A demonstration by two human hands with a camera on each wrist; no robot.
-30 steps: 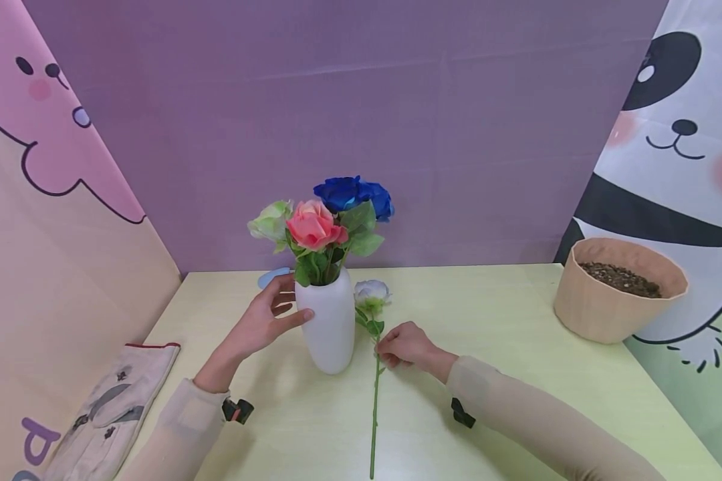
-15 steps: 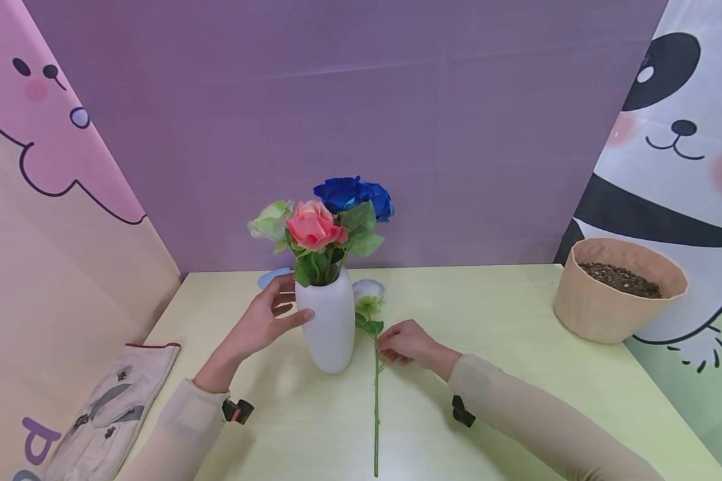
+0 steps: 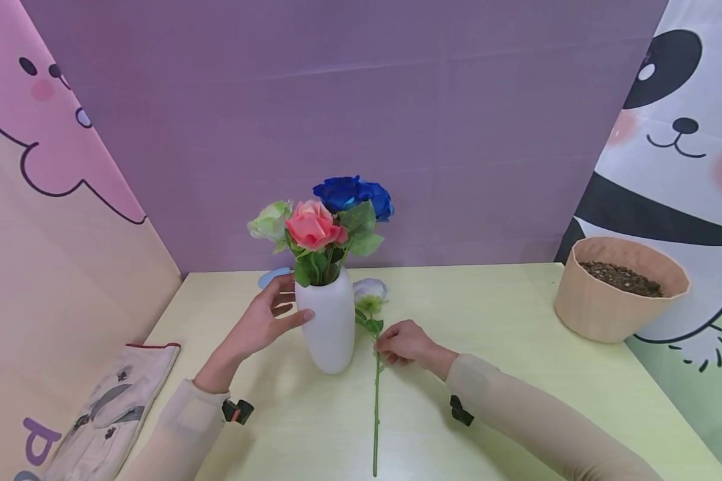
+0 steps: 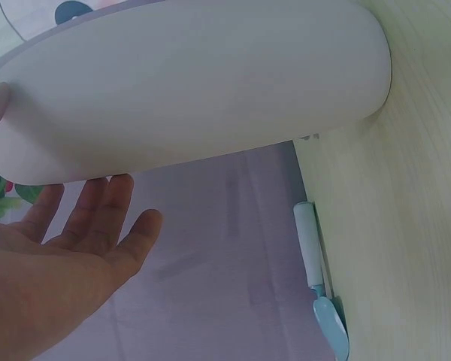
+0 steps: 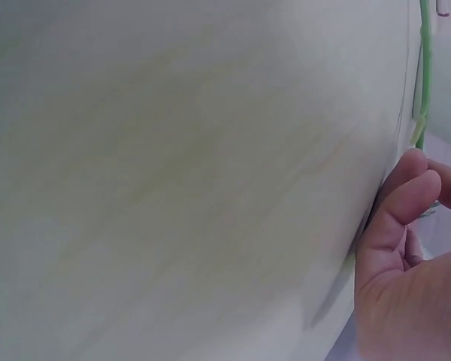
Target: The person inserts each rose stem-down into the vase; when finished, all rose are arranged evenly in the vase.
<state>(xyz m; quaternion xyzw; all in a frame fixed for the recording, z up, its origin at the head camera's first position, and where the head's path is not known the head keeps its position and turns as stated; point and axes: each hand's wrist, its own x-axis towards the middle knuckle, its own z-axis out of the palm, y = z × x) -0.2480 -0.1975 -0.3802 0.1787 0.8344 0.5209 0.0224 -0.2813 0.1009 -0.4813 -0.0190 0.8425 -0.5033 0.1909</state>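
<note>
Right now the single artificial rose with a pale lavender-white bloom and long green plastic stem (image 3: 376, 394) lies flat on the pale yellow-green wooden table (image 3: 517, 321), its long axis running from the bloom just beyond the right hand (image 3: 404, 343) straight back toward the person, past that hand's wrist. The right hand is plainly the nearer one: its fingertips are curled down onto the upper stem just below the leaves, pinching it against the tabletop, and the right wrist view shows the green stem running up past the bent fingers (image 5: 406, 203). The bloom end lies just beside the smooth white ceramic vase (image 3: 331, 327), which stands upright between the two hands and holds a pink rose, a pale green rose and a deep blue rose. The left hand (image 3: 265, 321) rests against the far side of the vase from the right hand, fingers straight and spread, thumb touching the wall, steadying rather than wrapping it; the left wrist view confirms the open palm (image 4: 52, 256) beside the white body. Beyond the left hand's fingertips a small light-blue handled tool (image 4: 316, 286) lies at the table's back edge. Well off to the outside of the right arm sits a tan pot of dark soil (image 3: 620, 287)
</note>
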